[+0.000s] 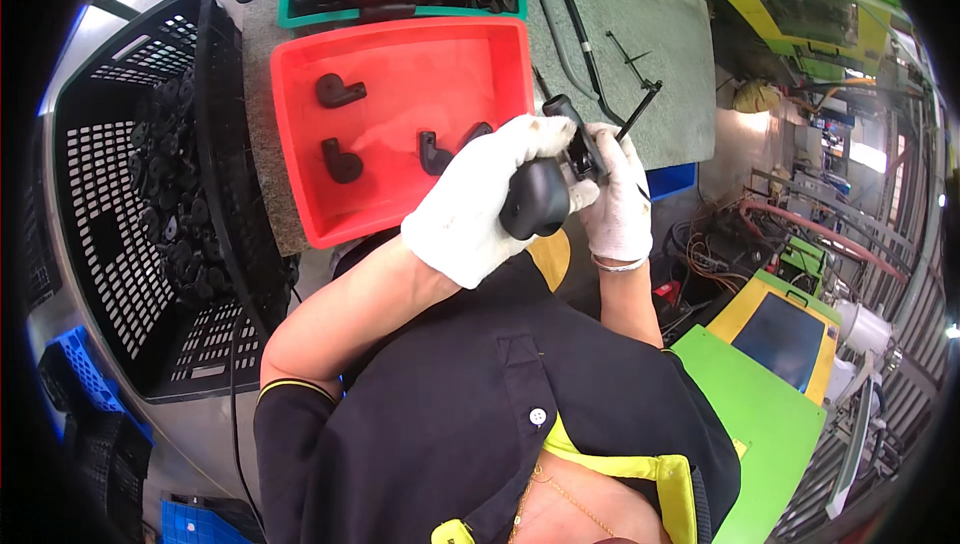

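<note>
My left hand (pixel 480 194), in a white glove, is closed around a black plastic part with a rounded end (pixel 535 200). Close beside it, my gloved right hand (pixel 622 199) has its fingers wrapped about a narrower black plastic piece (pixel 580 147) between the two hands. Whether these two pieces are joined cannot be made out, as the gloves cover much of them. Just beyond my left hand is a red tray (pixel 400 36) holding several black elbow-shaped parts (pixel 341 92), one partly hidden behind the glove.
A green tray (pixel 400 14) heaped with black parts stands behind the red one. Black rods (pixel 585 44) and a thin tool (pixel 640 94) lie on the grey tabletop (pixel 680 64). At left is a large black crate (pixel 222 144) of similar parts. Green and yellow machinery (pixel 760 364) stands right.
</note>
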Demonstrator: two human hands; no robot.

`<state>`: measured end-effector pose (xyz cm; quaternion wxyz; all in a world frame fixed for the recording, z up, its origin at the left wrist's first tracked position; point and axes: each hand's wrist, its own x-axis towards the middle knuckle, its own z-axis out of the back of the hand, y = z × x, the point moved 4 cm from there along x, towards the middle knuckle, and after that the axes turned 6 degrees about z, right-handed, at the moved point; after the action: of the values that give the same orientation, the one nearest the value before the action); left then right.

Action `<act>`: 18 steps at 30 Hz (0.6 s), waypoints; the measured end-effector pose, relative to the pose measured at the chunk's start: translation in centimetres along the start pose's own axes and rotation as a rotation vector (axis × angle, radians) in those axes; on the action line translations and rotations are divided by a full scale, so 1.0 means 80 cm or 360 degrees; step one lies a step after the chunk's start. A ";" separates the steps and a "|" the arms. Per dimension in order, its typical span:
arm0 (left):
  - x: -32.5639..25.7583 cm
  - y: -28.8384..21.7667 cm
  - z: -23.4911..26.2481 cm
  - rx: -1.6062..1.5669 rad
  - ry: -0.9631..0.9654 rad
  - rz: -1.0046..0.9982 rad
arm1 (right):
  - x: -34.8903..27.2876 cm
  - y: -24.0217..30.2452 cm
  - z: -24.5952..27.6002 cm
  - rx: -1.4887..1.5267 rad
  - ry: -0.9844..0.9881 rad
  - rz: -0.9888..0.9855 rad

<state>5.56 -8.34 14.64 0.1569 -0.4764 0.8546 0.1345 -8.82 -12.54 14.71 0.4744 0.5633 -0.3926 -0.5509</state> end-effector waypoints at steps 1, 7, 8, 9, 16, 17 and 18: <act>0.001 0.000 -0.003 -0.0042 0.0001 0.0015 | -0.001 0.001 0.003 -0.0006 -0.0024 -0.0010; 0.002 0.004 -0.006 -0.0131 0.0144 0.0092 | -0.015 0.022 -0.002 -0.0291 -0.0031 0.0237; 0.001 0.004 -0.006 -0.0130 0.0144 0.0095 | -0.014 0.021 -0.002 -0.0291 -0.0034 0.0236; 0.000 0.002 -0.005 -0.0094 0.0096 0.0075 | -0.012 0.013 0.000 -0.0041 -0.0098 0.0042; 0.001 -0.006 0.034 0.0011 -0.0082 0.0065 | 0.010 -0.025 -0.003 -0.0049 0.0115 -0.0011; 0.006 -0.007 0.057 -0.0077 -0.0066 0.0007 | 0.016 -0.038 -0.002 -0.0014 0.0137 -0.0120; 0.009 -0.013 0.077 -0.0044 -0.0119 -0.0076 | 0.023 -0.044 -0.005 0.0053 0.0075 -0.0036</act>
<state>6.95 -7.11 8.63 0.1853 -0.4934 0.8346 0.1601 -8.53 -13.40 10.85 0.4678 0.5884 -0.3839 -0.5362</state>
